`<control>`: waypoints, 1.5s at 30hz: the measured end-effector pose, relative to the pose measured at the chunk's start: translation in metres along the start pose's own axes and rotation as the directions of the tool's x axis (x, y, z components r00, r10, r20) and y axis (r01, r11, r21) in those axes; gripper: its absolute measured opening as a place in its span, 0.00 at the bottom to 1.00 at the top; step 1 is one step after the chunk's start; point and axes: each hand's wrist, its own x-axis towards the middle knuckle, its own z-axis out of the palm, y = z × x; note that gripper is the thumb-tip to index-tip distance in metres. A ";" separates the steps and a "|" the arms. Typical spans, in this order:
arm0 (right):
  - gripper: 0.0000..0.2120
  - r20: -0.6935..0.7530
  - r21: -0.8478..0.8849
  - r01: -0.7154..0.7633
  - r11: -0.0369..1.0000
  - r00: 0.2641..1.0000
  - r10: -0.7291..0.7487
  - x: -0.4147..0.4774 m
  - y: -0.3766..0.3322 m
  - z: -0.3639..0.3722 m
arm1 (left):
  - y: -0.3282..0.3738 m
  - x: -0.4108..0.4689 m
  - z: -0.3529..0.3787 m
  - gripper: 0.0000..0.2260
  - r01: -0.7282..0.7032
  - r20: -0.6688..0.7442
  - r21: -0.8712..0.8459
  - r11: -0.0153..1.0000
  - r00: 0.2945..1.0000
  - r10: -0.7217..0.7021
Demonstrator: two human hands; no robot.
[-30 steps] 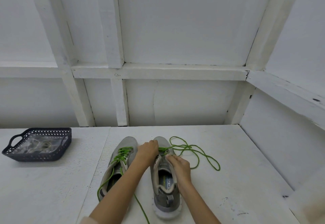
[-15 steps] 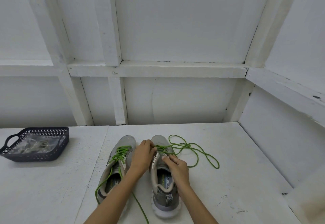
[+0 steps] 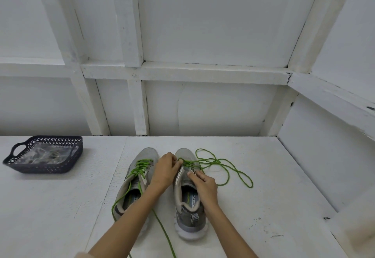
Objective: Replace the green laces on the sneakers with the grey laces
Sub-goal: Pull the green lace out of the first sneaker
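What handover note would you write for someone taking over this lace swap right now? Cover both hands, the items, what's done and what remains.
Left grip pinches the green lace at the toe-end eyelets of the right sneaker. Right grip holds that sneaker's upper steady.
Both sneakers stand side by side on the table; grey laces seem bagged in the dark basket, far left.
Done: right sneaker mostly unlaced, lace loose on the table.
To do: free that lace, unlace the left sneaker, thread grey laces into both.
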 end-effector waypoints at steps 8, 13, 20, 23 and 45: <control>0.21 -0.010 -0.029 -0.004 1.000 1.000 0.004 -0.001 -0.001 -0.002 | 0.004 0.005 0.002 0.09 0.049 -0.041 0.045 0.998 0.998 -0.047; 0.10 0.002 -0.035 0.013 0.999 1.000 -0.013 -0.002 -0.001 -0.004 | 0.004 -0.002 0.004 0.11 0.099 -0.040 -0.100 0.990 0.994 -0.103; 0.25 0.035 -0.052 0.045 0.998 0.998 -0.043 -0.004 -0.003 -0.005 | 0.001 0.003 0.005 0.08 0.166 -0.108 -0.191 0.967 0.976 -0.189; 0.25 0.028 -0.040 0.043 0.998 0.999 -0.042 -0.002 -0.001 -0.003 | 0.004 -0.004 0.005 0.08 0.202 -0.112 -0.252 0.946 0.965 -0.236; 0.24 0.015 -0.035 0.036 0.999 0.999 -0.036 -0.004 -0.004 -0.004 | 0.003 -0.003 0.007 0.10 0.228 -0.074 -0.441 0.868 0.955 -0.289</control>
